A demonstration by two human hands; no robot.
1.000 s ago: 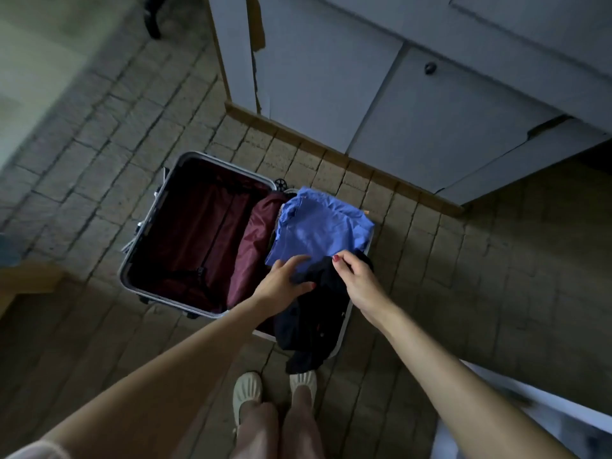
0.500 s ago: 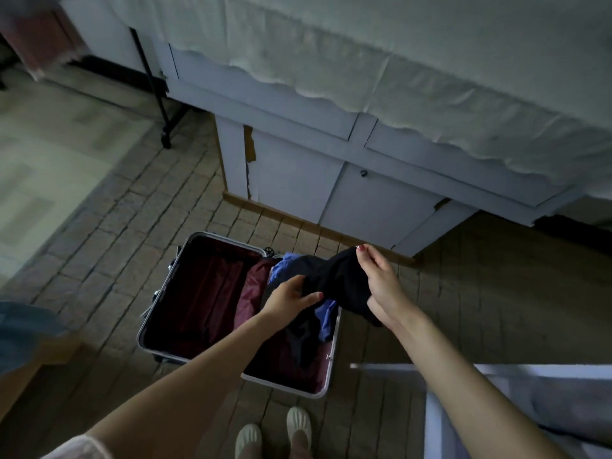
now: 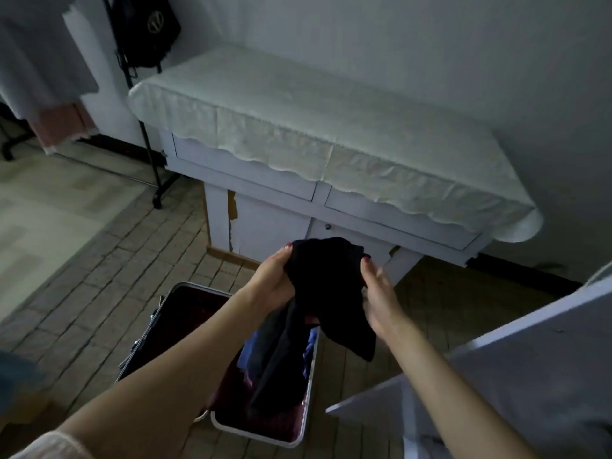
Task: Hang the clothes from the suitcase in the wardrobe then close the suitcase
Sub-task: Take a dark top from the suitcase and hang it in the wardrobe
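A black garment (image 3: pixel 326 286) hangs bunched in the air above the open suitcase (image 3: pixel 306 409), which lies on the brick floor with a dark red lining. My left hand (image 3: pixel 273 278) grips the garment's left side and my right hand (image 3: pixel 377 293) grips its right side. Its loose end trails down into the right half of the case. A blue garment (image 3: pixel 309 349) shows in that half, mostly hidden behind the black one.
A white cabinet (image 3: pixel 275 226) covered by a white cloth (image 3: pixel 314 127) stands against the wall ahead. A black clothes rack (image 3: pixel 145 127) with a dark bag (image 3: pixel 145 28) stands at the left. A white panel (image 3: pixel 516 366) juts in at the lower right.
Both hands have lifted the black garment up out of the suitcase. The view has tilted upward, so the cabinet top and the wall are in sight.
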